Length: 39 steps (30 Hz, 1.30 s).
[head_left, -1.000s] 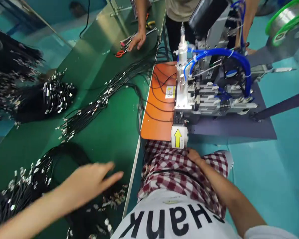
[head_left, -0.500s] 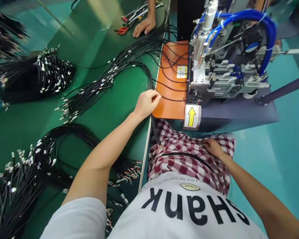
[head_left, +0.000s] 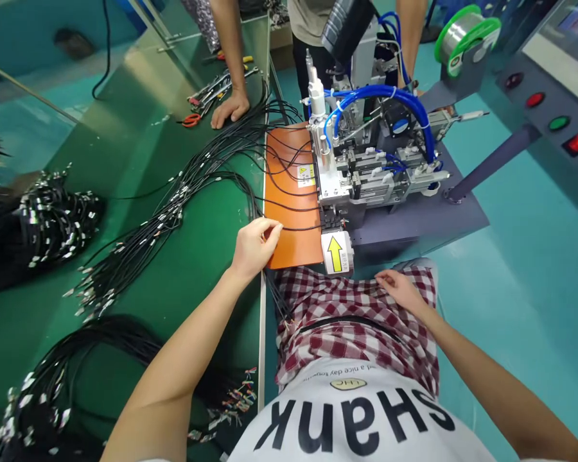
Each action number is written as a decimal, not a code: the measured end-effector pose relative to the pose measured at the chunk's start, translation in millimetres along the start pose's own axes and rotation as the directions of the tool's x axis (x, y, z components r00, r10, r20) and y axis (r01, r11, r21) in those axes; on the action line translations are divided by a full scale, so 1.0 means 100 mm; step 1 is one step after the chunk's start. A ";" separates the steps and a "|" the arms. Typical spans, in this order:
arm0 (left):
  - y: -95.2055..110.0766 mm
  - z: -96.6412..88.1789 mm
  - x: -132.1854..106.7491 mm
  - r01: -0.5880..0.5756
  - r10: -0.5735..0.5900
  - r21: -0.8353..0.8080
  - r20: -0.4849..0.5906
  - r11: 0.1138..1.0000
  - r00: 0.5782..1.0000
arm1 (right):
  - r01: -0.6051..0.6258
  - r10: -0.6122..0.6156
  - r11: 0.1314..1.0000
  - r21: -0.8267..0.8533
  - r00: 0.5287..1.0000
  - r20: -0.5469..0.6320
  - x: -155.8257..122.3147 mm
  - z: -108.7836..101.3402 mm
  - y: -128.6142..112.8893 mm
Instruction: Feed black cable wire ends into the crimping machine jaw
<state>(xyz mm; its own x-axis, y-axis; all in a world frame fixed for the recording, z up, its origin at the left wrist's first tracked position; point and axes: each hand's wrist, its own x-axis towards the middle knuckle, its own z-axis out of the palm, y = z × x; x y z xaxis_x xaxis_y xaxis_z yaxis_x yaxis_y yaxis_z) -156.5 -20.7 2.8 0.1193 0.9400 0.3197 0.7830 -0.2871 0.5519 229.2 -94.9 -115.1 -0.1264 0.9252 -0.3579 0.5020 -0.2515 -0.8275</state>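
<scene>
My left hand (head_left: 257, 247) is at the table edge, thumb and forefinger pinched on a black cable (head_left: 301, 228). That cable runs right across an orange plate (head_left: 293, 249) into the front of a machine (head_left: 334, 179). Several more black cables lie across the plate above it, their ends at the machine. From them a long cable bundle (head_left: 185, 186) with white tags spreads over the green table (head_left: 212, 256). My right hand (head_left: 399, 289) rests on the checked cloth over my lap, fingers loosely extended and holding nothing. Other cables hang beside my left thigh.
Another person's hand (head_left: 230, 108) rests on the table near red-handled scissors (head_left: 190, 120) and other hand tools. Tied cable bundles (head_left: 62, 218) lie on the left. A label with a yellow arrow (head_left: 336, 253) is on the machine's near corner. A wire spool (head_left: 467, 40) stands behind.
The view has tilted up, bringing the spool and control buttons into sight. My left hand still pinches the cable by the plate. My right hand's fingers have lifted and straightened slightly on my lap.
</scene>
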 end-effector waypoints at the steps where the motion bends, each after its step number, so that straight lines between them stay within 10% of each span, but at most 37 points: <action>1: 0.03 0.05 0.02 -0.019 0.019 -0.012 0.026 1.000 0.999 | 0.015 -0.014 0.998 0.063 1.000 -0.019 0.08 -0.02 -0.13; 8: 0.13 0.47 0.25 -0.216 0.223 -0.058 0.180 0.975 0.958 | 0.030 0.014 0.906 0.422 0.995 -0.102 0.86 0.19 -1.05; 18: -0.01 0.71 0.34 -0.302 0.295 0.007 0.189 0.953 0.936 | -0.153 0.241 0.742 0.653 0.969 -0.047 1.12 0.39 -1.35; 23: -0.04 0.76 0.37 -0.304 0.295 0.020 0.188 0.952 0.937 | 0.099 -0.077 0.993 0.061 0.953 -0.293 1.10 0.30 -1.53; 28: -0.04 0.76 0.38 -0.301 0.293 0.015 0.189 0.954 0.937 | 0.297 -0.445 0.823 -0.485 0.867 -0.224 1.16 0.08 -1.66; 34: -0.06 0.76 0.39 -0.280 0.278 -0.018 0.198 0.960 0.940 | 0.330 -0.325 0.944 0.008 0.932 -0.160 1.40 0.04 -1.43; 39: -0.05 0.77 0.39 -0.288 0.278 0.019 0.210 0.957 0.937 | -0.009 0.030 0.866 0.500 0.999 -0.035 1.41 0.21 -1.17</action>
<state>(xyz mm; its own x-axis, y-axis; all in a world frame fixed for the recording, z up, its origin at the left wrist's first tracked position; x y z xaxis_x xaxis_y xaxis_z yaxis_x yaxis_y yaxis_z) -109.3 31.4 -46.7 0.4574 0.8401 0.2915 0.7266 -0.5421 0.4221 134.9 59.6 -77.6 -0.0812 0.9265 -0.3673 0.0083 -0.3679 -0.9298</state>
